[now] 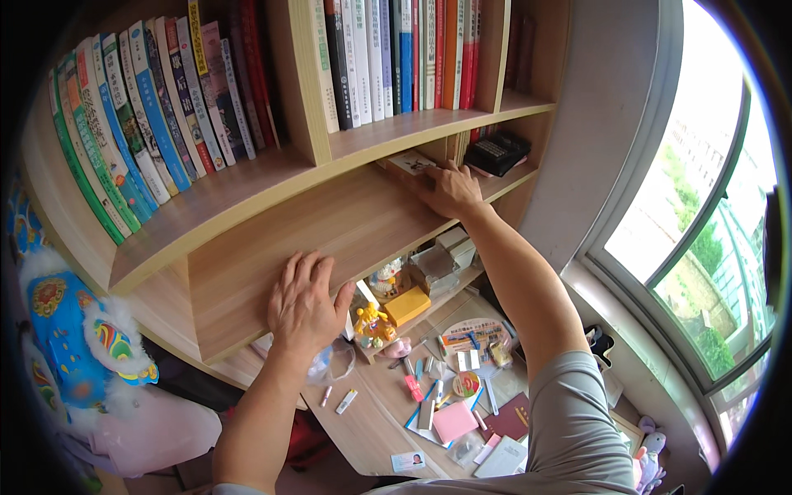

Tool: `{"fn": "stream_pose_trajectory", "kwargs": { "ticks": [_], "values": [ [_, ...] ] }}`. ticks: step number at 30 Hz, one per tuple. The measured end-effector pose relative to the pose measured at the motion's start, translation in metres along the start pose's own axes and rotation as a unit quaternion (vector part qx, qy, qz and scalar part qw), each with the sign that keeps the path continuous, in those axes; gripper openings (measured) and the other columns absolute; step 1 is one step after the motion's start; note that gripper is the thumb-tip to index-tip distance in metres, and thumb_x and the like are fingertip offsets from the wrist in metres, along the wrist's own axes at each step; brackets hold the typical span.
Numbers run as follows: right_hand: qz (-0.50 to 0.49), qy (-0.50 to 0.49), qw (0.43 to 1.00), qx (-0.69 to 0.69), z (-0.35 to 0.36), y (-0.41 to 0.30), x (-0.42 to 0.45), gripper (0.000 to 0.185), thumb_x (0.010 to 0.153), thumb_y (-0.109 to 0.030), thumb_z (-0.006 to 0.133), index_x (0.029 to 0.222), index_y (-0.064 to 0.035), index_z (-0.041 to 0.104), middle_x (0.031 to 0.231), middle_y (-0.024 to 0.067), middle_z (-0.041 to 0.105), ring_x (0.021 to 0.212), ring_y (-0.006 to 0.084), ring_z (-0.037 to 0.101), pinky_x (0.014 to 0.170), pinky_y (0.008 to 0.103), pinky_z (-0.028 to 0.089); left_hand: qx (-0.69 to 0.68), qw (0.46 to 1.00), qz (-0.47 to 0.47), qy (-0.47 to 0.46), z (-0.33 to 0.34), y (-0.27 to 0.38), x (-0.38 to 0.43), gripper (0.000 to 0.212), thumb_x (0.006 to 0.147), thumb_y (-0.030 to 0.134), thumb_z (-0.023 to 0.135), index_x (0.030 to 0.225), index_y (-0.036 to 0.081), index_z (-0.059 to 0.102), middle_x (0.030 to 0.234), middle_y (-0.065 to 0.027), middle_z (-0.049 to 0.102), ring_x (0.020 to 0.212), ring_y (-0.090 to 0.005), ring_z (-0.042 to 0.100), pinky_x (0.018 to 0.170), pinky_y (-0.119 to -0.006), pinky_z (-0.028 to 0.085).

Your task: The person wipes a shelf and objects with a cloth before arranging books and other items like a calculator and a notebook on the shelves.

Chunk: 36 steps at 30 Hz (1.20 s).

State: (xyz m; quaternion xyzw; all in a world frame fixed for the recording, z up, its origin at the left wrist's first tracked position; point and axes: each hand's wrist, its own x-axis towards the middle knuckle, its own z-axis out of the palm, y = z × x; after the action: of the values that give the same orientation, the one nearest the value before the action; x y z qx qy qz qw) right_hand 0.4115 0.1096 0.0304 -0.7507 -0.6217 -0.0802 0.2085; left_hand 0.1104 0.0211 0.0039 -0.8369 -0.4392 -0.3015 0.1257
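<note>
My left hand (306, 303) lies palm down near the front edge of the long wooden shelf (266, 247), its fingers slightly spread and nothing in it. Farther right, my right hand (455, 189) reaches to the back of the same shelf. Its fingers touch a flat box or book (413, 162) with a dark picture on a pale cover. Whether they grip it is hidden by the hand. Just beyond that hand sits a black device with keys (498, 148), resting on other flat items.
Books (365, 62) fill the upper compartments. Under the shelf stand a yellow box (406, 306) and a yellow-haired figurine (371, 318). The desk (346, 433) holds scattered small items, including a pink case (455, 422). A blue lion-like ornament (68, 334) hangs left; a window (693, 235) is right.
</note>
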Motion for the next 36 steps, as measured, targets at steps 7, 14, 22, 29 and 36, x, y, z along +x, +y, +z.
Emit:
{"fn": "stream_pose_trajectory", "kwargs": {
  "ticks": [7, 14, 22, 29, 36],
  "values": [
    [0.019, 0.092, 0.991, -0.099, 0.023, 0.025, -0.004, 0.070, 0.078, -0.071, 0.053, 0.126, -0.0202, 0.058, 0.129, 0.0144, 0.054, 0.117, 0.0397, 0.052, 0.095, 0.0504, 0.044, 0.015, 1.000, 0.025, -0.006, 0.017, 0.002, 0.001, 0.042, 0.089, 0.035, 0.056, 0.117, 0.004, 0.060, 0.123, -0.0148, 0.058, 0.115, -0.0345, 0.052, 0.095, -0.042, 0.043],
    [-0.133, 0.245, 0.931, 0.235, 0.027, 0.033, -0.167, 0.040, 0.082, -0.028, 0.066, 0.116, -0.0074, 0.061, 0.126, 0.0191, 0.053, 0.114, 0.0334, 0.054, 0.095, 0.0401, 0.044, 0.051, 0.997, 0.050, 0.029, 0.020, -0.016, -0.006, 0.048, 0.090, 0.047, 0.053, 0.115, 0.007, 0.062, 0.118, -0.0120, 0.061, 0.112, -0.0313, 0.054, 0.093, -0.041, 0.045],
    [0.311, 0.021, 0.900, 0.306, 0.129, 0.119, -0.536, 0.038, 0.081, -0.005, 0.060, 0.119, -0.0017, 0.057, 0.122, 0.0180, 0.053, 0.108, 0.0307, 0.057, 0.089, 0.0359, 0.048, 0.029, 0.996, 0.089, 0.011, 0.032, -0.021, 0.001, 0.050, 0.093, 0.046, 0.049, 0.123, 0.007, 0.058, 0.126, -0.0133, 0.058, 0.119, -0.0318, 0.051, 0.100, -0.039, 0.040],
    [0.593, -0.118, 0.784, 0.142, 0.115, 0.104, -0.731, 0.045, 0.082, -0.022, 0.064, 0.117, 0.0058, 0.057, 0.101, 0.0187, 0.066, 0.090, 0.0253, 0.064, 0.082, 0.0351, 0.050, 0.027, 0.993, 0.115, -0.004, 0.036, -0.035, 0.005, 0.051, 0.094, 0.046, 0.049, 0.126, 0.006, 0.056, 0.129, -0.0131, 0.056, 0.122, -0.0311, 0.049, 0.102, -0.038, 0.038],
    [0.670, -0.108, 0.717, 0.155, 0.129, 0.068, -0.694, 0.067, 0.075, -0.037, 0.076, 0.120, 0.0048, 0.050, 0.101, 0.0185, 0.064, 0.091, 0.0266, 0.062, 0.082, 0.0371, 0.049, -0.136, 0.977, 0.154, 0.052, 0.022, -0.019, -0.014, 0.039, 0.090, 0.022, 0.059, 0.125, 0.005, 0.056, 0.134, -0.0137, 0.051, 0.126, -0.0302, 0.047, 0.105, -0.039, 0.036]
  ]
}}
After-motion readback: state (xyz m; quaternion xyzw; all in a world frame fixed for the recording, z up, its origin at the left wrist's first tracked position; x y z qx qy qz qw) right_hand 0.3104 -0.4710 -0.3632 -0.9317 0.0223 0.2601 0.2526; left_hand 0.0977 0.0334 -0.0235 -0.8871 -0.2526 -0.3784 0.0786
